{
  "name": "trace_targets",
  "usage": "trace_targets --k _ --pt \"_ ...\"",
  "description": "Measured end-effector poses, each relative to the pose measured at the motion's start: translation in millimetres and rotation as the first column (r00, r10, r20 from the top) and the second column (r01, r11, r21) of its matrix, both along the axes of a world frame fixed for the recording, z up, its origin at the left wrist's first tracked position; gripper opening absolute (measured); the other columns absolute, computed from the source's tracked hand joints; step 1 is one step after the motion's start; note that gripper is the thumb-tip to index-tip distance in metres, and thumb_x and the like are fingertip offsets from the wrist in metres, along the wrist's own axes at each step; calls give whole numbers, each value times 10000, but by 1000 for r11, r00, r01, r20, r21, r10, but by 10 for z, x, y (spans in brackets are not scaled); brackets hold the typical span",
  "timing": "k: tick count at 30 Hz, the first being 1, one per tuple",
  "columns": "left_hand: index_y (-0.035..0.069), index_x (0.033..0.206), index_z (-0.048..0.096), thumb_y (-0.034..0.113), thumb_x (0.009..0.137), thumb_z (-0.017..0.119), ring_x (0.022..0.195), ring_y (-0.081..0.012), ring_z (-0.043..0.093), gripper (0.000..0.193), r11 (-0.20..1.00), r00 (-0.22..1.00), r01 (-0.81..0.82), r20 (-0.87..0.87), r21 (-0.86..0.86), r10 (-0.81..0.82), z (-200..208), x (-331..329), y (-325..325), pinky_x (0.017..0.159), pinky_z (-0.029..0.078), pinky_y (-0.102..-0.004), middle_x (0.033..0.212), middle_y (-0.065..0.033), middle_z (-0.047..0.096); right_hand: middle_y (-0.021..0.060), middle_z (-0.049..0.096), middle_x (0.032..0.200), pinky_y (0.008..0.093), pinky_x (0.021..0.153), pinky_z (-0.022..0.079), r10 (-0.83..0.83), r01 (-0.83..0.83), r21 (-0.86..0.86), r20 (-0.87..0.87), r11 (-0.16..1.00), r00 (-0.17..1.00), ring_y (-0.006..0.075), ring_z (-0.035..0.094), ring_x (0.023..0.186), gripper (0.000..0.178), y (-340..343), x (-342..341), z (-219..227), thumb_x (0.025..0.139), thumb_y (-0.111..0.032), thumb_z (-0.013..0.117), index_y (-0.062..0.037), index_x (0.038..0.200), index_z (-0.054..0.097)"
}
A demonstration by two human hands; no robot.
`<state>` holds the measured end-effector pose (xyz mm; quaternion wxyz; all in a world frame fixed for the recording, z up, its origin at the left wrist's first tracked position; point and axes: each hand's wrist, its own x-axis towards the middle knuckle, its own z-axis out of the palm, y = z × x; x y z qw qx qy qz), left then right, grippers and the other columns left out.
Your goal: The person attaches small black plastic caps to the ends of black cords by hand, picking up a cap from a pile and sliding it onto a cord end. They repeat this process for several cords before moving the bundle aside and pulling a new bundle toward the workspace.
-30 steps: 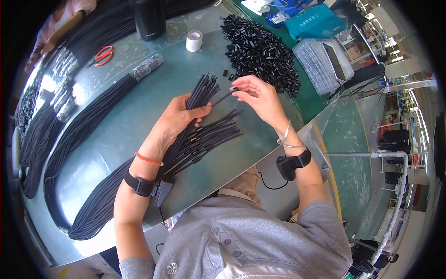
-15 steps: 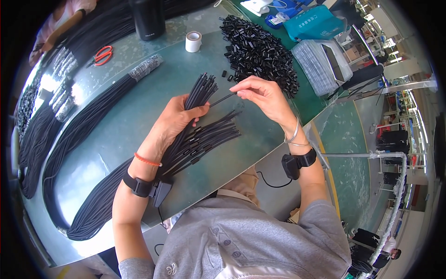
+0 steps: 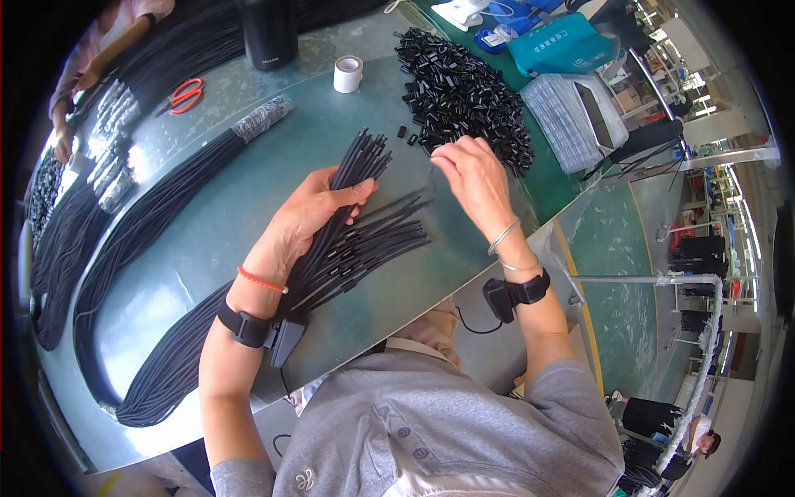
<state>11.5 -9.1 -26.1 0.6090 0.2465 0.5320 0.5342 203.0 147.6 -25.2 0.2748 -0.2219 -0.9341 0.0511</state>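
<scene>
I have the left hand closed around a thick bundle of thin, matt black cords, thumb pressed across it, the blunt ends pointing to the far side. I hold the right hand curled at the near edge of a heap of short, glossy black tubes, and from here I cannot tell whether its fingertips meet or pinch anything. More cords fan over the smooth green table to the bundle's right, with a squat white tape roll farther off.
</scene>
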Motion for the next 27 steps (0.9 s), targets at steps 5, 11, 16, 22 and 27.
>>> trace_targets --k 5,11,16,22,27 --pt "16 956 621 153 836 718 668 -52 523 207 999 999 32 -9 24 -32 -24 -1 23 592 411 -201 782 5 596 72 611 811 335 696 480 23 -16 -145 50 989 999 240 577 757 154 192 89 -119 790 -79 707 -29 898 609" --pt "8 959 630 91 800 740 631 -52 521 211 999 1000 20 21 32 -21 -40 6 23 570 407 -191 767 11 606 83 607 893 301 710 476 188 -157 -371 51 915 981 212 592 787 190 33 -21 -85 810 -44 686 -32 978 598" --pt "11 940 636 66 784 745 622 -51 522 198 999 1000 8 -2 37 -8 -52 15 26 568 413 -188 761 13 610 80 600 871 306 720 479 230 -298 -814 -206 498 951 201 596 787 153 -155 -157 56 819 -54 682 -28 940 593" --pt "16 948 635 84 805 727 631 -47 519 183 998 999 31 2 60 -32 -44 10 29 573 420 -191 759 14 603 66 606 825 335 717 487 353 -332 -383 -16 862 935 223 590 762 118 -382 -195 196 802 -82 689 -58 889 613" --pt "11 971 630 127 839 702 651 -50 507 189 999 1000 17 -11 51 -17 -57 -3 44 580 417 -196 771 20 586 51 600 783 357 696 483 589 -554 -354 -11 753 808 261 577 758 123 -871 -185 50 774 -83 695 -91 874 624"
